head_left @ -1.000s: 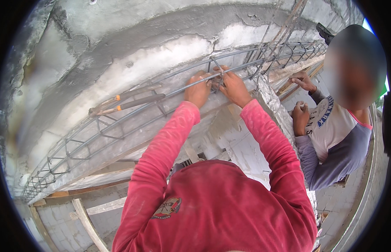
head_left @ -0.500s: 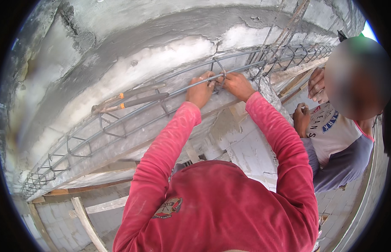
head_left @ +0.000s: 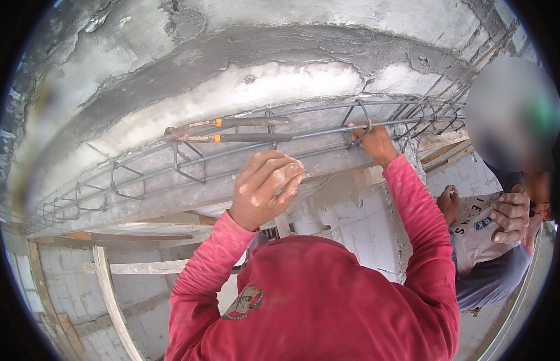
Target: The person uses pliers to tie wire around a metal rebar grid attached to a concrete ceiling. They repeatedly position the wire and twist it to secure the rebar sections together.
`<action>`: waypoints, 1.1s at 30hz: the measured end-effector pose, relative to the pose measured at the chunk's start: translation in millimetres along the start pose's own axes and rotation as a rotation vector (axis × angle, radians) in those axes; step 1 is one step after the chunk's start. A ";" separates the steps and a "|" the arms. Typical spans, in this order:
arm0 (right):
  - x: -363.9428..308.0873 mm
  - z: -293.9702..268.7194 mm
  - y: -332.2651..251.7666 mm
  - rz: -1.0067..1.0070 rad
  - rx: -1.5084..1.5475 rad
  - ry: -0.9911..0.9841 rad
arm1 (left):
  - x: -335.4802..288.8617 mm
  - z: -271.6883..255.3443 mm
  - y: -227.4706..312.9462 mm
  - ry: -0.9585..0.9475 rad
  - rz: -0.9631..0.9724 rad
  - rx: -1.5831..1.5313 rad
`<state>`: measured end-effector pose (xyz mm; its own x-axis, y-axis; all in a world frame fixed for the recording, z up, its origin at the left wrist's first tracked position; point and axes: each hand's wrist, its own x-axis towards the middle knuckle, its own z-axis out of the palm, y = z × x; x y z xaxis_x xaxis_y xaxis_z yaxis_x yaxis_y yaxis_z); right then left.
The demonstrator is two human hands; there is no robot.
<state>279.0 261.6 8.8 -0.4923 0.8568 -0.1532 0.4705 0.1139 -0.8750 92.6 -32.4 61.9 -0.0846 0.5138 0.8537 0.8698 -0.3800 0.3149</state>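
Note:
A long cage of steel rebar (head_left: pixel 316 133) with square stirrups runs across the view beneath the wall. At one of its stirrups, right of the middle, my right hand (head_left: pixel 376 143) has its fingers closed on the rebar; the fingertips are partly hidden behind the bar. My left hand (head_left: pixel 265 188) is raised in front of the cage, apart from it, with the fingers curled in; whatever they may hold is too small to make out. Pincers (head_left: pixel 199 133) with dark handles and orange bands lie across the cage, left of the middle, with their handles spread.
A rough grey mortared wall (head_left: pixel 280 48) stands behind the cage, with thin bars rising at the right. Below are timber boards (head_left: pixel 111 301) and pale block masonry (head_left: pixel 364 207). At the right, close by, is a co-worker in a grey shirt (head_left: pixel 477 231), hands raised.
My left hand has come off the cage and moved down toward me, while my right hand stays at the stirrup. The view has turned right, and the co-worker has lowered one hand.

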 end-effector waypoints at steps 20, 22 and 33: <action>-95.1 16.8 8.4 -0.157 0.118 0.535 | 54.4 -131.9 -67.8 -0.427 0.026 0.527; -120.7 14.8 -1.8 -0.236 0.164 0.640 | 63.8 -136.4 -44.6 -0.412 0.088 0.527; -245.4 34.4 -63.5 -0.601 -0.622 0.127 | 45.2 5.5 24.6 -0.661 0.274 0.046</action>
<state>344.8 26.8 86.2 -0.7178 0.6084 0.3386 0.4894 0.7867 -0.3762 112.9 -14.3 105.9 0.4392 0.7686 0.4651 0.8385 -0.5366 0.0950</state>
